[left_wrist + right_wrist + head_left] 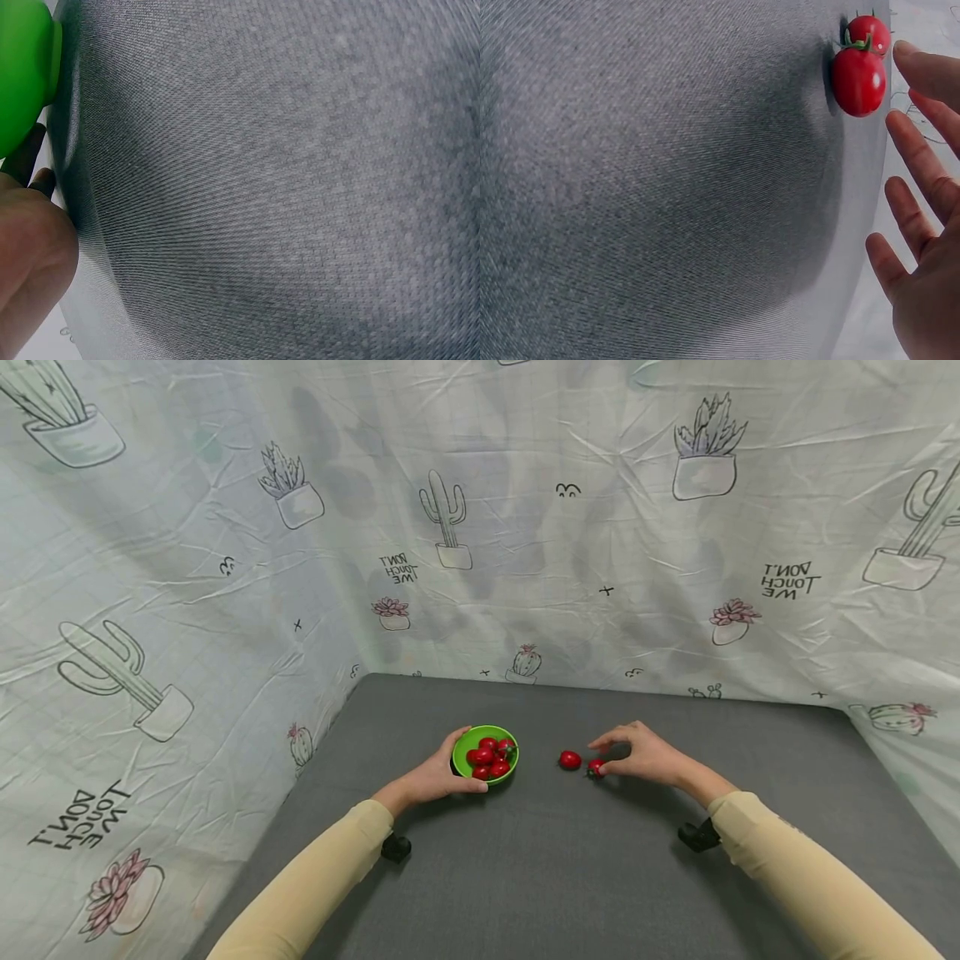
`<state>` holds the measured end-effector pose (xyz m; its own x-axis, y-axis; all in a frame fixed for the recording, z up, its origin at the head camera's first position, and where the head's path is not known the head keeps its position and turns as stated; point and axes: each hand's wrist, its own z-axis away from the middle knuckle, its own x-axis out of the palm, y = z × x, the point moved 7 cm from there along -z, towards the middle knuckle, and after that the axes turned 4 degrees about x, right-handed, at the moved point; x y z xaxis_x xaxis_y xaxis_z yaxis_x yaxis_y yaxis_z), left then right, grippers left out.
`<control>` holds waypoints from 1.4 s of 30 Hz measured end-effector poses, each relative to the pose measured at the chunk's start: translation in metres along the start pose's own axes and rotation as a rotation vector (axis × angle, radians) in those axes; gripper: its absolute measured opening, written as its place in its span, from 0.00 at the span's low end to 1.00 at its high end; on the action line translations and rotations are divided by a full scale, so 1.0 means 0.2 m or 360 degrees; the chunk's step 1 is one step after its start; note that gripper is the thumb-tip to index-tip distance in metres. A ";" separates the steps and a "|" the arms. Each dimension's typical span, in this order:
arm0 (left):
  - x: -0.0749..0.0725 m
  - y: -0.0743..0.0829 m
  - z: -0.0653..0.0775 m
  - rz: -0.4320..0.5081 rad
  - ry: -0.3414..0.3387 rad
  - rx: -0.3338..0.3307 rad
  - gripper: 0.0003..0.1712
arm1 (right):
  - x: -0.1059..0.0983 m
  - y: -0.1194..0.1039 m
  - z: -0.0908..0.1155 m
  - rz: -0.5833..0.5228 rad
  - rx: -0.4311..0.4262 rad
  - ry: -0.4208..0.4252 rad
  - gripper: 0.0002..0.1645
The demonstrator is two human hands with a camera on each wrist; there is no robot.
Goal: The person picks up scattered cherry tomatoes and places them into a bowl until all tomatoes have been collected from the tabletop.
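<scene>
My left hand (437, 777) grips a small green bowl (467, 742) at its left side, thumb along the near rim and fingers round the far side. Several red cherry tomatoes (484, 757) lie inside it. In the left wrist view, the bowl's outer wall (24, 71) shows at the left edge, beside the hand. To the right, two more tomatoes sit on the table: one by itself (570, 760), and another tomato (596, 768) beneath my right hand (647, 757). The right wrist view shows that hand with spread fingers beside the nearer tomato (859, 82), nothing in its grasp.
A dark grey cloth-covered table (525, 877) lies under everything. A pale curtain (525, 552) printed with potted cacti hangs behind and to the left. Black wrist devices (699, 837) sit under both forearms, close over the table.
</scene>
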<state>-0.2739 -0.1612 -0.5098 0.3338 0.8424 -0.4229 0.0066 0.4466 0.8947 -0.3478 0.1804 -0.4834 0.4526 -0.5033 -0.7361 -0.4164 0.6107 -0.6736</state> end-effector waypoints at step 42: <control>0.00 -0.02 -0.01 0.0020 0.0012 0.0011 0.66 | 0.06 0.05 -0.03 -0.0004 -0.0016 -0.0063 0.23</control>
<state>-0.2760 -0.1616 -0.5131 0.3269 0.8503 -0.4125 0.0090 0.4336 0.9010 -0.3508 0.1764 -0.4990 0.4844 -0.4800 -0.7314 -0.4233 0.6031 -0.6761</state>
